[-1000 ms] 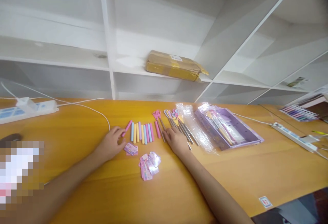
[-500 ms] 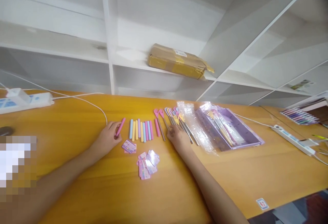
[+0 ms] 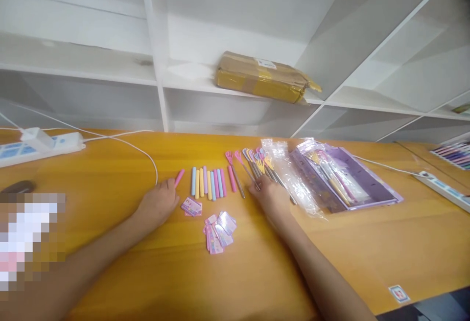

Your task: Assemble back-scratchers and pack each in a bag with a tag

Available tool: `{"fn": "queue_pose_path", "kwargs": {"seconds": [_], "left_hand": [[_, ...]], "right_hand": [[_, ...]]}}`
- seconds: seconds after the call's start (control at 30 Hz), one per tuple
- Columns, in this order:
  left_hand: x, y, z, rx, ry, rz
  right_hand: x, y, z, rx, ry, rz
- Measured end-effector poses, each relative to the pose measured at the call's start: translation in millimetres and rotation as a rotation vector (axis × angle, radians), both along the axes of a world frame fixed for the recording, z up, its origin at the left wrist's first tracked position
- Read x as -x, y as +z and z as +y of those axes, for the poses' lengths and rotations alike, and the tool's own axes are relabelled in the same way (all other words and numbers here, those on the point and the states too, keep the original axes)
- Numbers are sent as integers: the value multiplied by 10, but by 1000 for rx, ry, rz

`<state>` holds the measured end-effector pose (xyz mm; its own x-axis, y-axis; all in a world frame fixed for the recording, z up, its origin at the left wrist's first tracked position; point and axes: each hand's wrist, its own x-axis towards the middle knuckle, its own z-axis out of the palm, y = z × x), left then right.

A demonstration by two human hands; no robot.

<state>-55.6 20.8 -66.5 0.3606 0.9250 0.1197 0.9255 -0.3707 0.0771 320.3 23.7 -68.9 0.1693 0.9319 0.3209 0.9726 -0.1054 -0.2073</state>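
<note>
My left hand [image 3: 158,204] rests on the orange table [image 3: 110,184] with its fingers curled around the lower end of a pink stick [image 3: 178,178]. To the right lies a row of pastel sticks [image 3: 207,183] in blue, yellow, purple and pink. My right hand [image 3: 270,195] lies further right, its fingers closed over the handles of a bunch of metal rods with small coloured hand-shaped tips [image 3: 253,160]. Between my hands lie small pink cards [image 3: 219,229] and another little card [image 3: 191,207].
A purple tray [image 3: 382,189] with more rods stands at the right beside clear plastic bags [image 3: 293,179]. Power strips lie at the far left [image 3: 40,146] and far right [image 3: 444,190]. A brown parcel [image 3: 262,76] sits on the white shelving [image 3: 157,66].
The view has shifted a little to the left. My left hand drew the pink stick away from the row, and my right hand slid right onto the rod handles.
</note>
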Motion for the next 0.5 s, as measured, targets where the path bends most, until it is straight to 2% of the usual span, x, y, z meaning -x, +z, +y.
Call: {"fn": "queue_pose_path", "kwargs": {"seconds": [0.1,0.2,0.27,0.37,0.5], "left_hand": [[45,31,7,95,41,-155],[87,51,-10,138,49,-451],[92,57,-34,136,-45,-581],[60,52,-78,154,-248,-561],[-3,21,-135,214,-449,-476]], "right_hand": [[-24,18,-81,-130,94,282],[15,2,-220,-200,216,611],[75,-19,-317,-235,287,785],[194,-48,-430,-220,399,1030],[345,-65,-506,30,522,1363]]}}
